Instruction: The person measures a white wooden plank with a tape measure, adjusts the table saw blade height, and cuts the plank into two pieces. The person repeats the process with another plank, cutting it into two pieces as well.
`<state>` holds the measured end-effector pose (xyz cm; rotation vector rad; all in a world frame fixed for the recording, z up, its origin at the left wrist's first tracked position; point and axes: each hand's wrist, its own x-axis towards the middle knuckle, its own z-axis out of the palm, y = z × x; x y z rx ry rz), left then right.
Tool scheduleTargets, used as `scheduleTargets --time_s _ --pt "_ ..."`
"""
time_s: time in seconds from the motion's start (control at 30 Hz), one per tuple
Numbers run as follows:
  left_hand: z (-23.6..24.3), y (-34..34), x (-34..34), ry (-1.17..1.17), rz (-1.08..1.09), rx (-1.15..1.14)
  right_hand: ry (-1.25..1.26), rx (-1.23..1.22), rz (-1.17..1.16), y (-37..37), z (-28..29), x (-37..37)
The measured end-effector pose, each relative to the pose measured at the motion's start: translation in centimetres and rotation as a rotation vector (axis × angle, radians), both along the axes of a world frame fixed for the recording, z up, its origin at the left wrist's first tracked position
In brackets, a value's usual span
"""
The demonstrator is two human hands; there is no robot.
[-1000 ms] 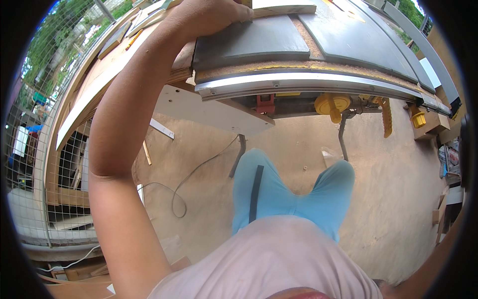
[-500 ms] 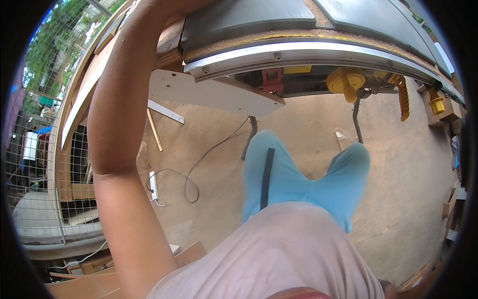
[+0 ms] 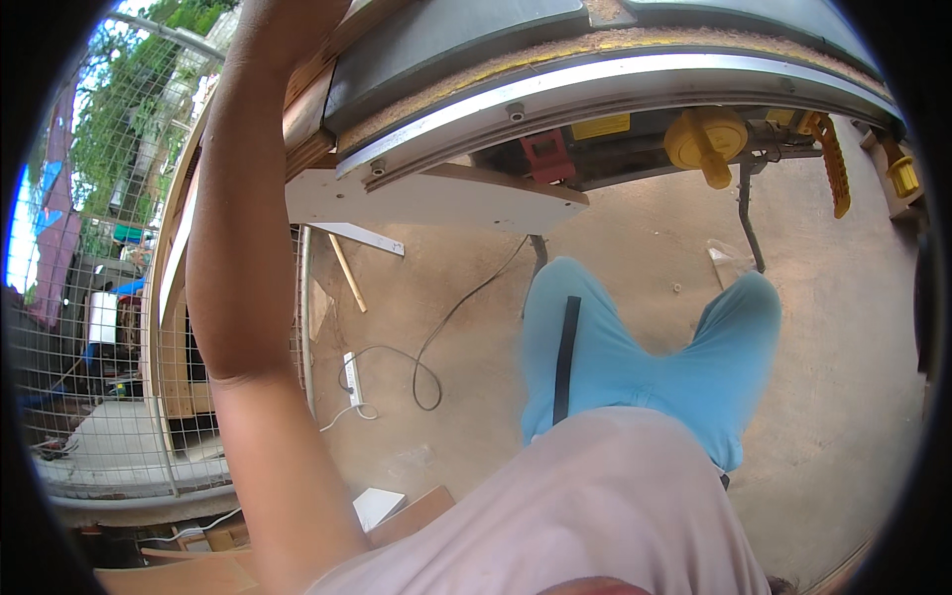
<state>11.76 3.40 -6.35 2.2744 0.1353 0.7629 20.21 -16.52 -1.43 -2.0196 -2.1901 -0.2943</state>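
My left arm (image 3: 253, 297) reaches up the left side to the top edge, where my left hand (image 3: 302, 22) is mostly cut off beside the saw table's wooden side; its fingers are hidden. The grey table top (image 3: 446, 45) has a metal front rail (image 3: 615, 82). Beneath hang a red switch housing (image 3: 547, 157), a round yellow handwheel (image 3: 699, 144) and a yellow lever handle (image 3: 833, 169). A white board (image 3: 436, 198) is fixed under the left part. My right hand is out of view.
Below are my knees in blue trousers (image 3: 645, 387). On the concrete floor (image 3: 823, 357) lie a power strip (image 3: 352, 377), a looped cable (image 3: 436, 382), a thin wooden stick (image 3: 347, 273) and scrap boards (image 3: 377, 508). A wire mesh fence (image 3: 109, 377) stands on the left.
The view has swung, so the table has slid toward the top edge. My left hand, earlier on boards on the table top, is now mostly cropped. The sliver of right arm has left view.
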Motion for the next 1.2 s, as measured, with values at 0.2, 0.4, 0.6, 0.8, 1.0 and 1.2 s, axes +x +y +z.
scheduleTargets --time_s 0.2,0.4,0.6,0.8,1.0,1.2 --pt "-0.3 -0.1 0.1 -0.040 0.063 0.079 0.035 0.013 -0.007 -0.3 -0.9 0.2" --pt "-0.9 -0.4 0.2 -0.095 0.103 0.165 0.062 0.029 0.000 -0.2 -1.7 0.4" --pt "-0.5 -0.9 0.2 -0.071 0.216 0.241 0.077 0.039 -0.002 -0.3 -1.9 0.7" --pt "-0.8 -1.2 0.4 -0.094 0.186 0.190 0.089 0.041 -0.010 -0.6 -2.2 0.8" --pt "-1.2 -1.4 0.0 -0.123 0.097 0.195 0.094 0.047 -0.016 -0.7 -2.5 1.0" --pt "-1.4 -0.8 0.0 -0.129 0.057 0.220 0.111 0.059 -0.029 -0.9 -2.6 1.4"
